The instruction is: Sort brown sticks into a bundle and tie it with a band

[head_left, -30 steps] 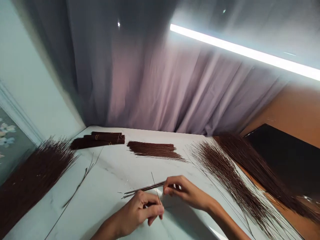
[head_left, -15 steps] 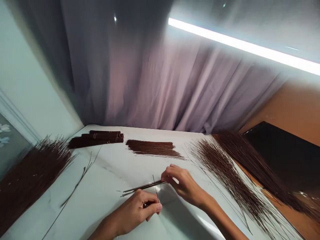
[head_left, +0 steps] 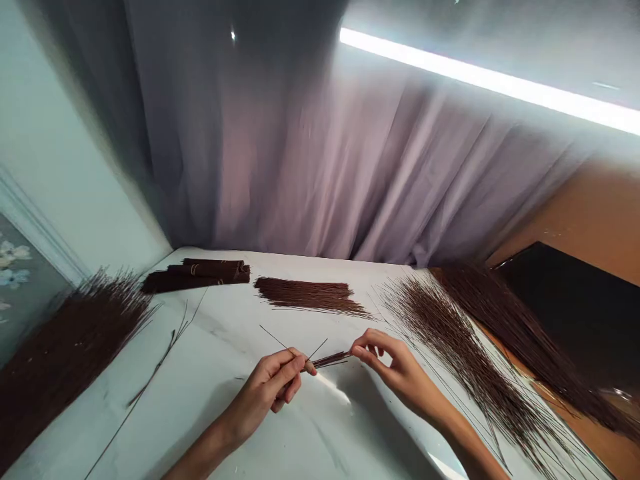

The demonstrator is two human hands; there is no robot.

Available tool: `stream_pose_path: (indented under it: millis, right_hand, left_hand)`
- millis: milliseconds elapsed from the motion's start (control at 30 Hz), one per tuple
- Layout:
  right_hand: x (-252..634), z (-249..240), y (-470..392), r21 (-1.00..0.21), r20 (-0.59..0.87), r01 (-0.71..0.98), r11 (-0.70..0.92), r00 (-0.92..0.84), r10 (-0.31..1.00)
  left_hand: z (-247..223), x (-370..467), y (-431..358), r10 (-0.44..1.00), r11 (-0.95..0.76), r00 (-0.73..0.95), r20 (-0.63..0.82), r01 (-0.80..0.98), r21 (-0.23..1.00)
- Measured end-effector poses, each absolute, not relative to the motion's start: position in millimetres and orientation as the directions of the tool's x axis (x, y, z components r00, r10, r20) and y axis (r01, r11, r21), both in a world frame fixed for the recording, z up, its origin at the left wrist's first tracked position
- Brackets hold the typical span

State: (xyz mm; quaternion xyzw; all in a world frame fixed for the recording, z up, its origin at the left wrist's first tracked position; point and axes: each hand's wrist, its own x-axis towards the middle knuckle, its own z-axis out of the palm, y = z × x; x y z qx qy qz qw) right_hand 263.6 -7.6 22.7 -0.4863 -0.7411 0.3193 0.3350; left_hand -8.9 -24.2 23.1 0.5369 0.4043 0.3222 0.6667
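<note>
Brown sticks (head_left: 333, 360) could scatter if my left hand (head_left: 277, 379) loosens its pinch; my right hand (head_left: 400, 365) nips their three o'clock end, fingertips together.

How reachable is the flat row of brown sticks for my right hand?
Probably yes: only white tabletop shows between the right hand and the row, though that hand seems to hold a small bundle.

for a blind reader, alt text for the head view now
A person's left hand and right hand hold a bunch of thin brown sticks between them over a white table. Stick piles lie left and right; banded bundles sit farther back, near a curtain.
</note>
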Motion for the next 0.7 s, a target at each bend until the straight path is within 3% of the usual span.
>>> stream_pose_path:
  millis: [267, 433, 567, 633, 700]
  right_hand:
    - [278, 33, -4, -0.758, 0.288, 0.519, 0.394, -0.276, 0.917]
    - [278, 31, -5, -0.66, 0.334, 0.605, 0.445, -0.294, 0.895]
    - [275, 25, -13, -0.47, 0.503, 0.719, 0.512, -0.258, 0.825]
    - [262, 25, -21, -0.33, 0.654, 0.782, 0.528, -0.214, 0.726]
    - [242, 26, -30, -0.146, 0.726, 0.798, 0.585, -0.315, 0.611]
  left_hand:
    - [4, -3, -27, 0.87, 0.11, 0.47, -0.15, 0.111, 0.988]
    - [-8, 1, -23, 0.868, 0.109, 0.462, -0.181, 0.179, 0.978]
    - [-12, 1, -16, 0.919, 0.069, 0.373, -0.131, 0.174, 0.982]
    - [-12, 2, -15, 0.934, 0.036, 0.343, -0.101, 0.19, 0.981]
    - [-10, 4, -17, 0.935, -0.008, 0.349, -0.068, 0.212, 0.977]
